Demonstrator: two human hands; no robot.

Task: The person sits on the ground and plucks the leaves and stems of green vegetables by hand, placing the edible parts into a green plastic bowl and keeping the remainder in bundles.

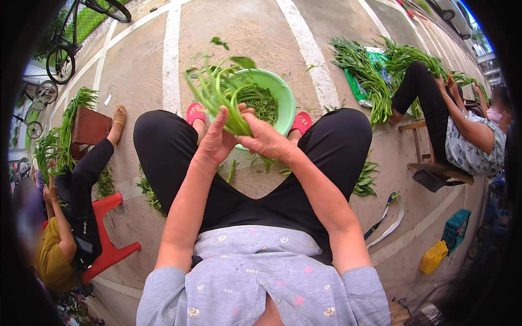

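Note:
A bunch of long-stemmed leafy greens (220,98) is held between my two hands, its stems fanning up and to the left. My left hand (216,140) has the thumb raised against the stems, the other fingers partly hidden behind them. Wrapped round the lower end of the bunch, my right hand (267,136) meets the left one. Just beyond and below the hands, a light green plastic basin (287,100) stands on the ground between my feet. Picked greens (263,103) lie inside it, partly covered by the bunch.
Loose leaves (367,179) lie on the concrete beside my legs. At the right, piled greens (361,70) rest near a seated person (470,130). Another person (60,233) sits at the left by a red plastic stool (106,239) and a brown box (93,127) with greens.

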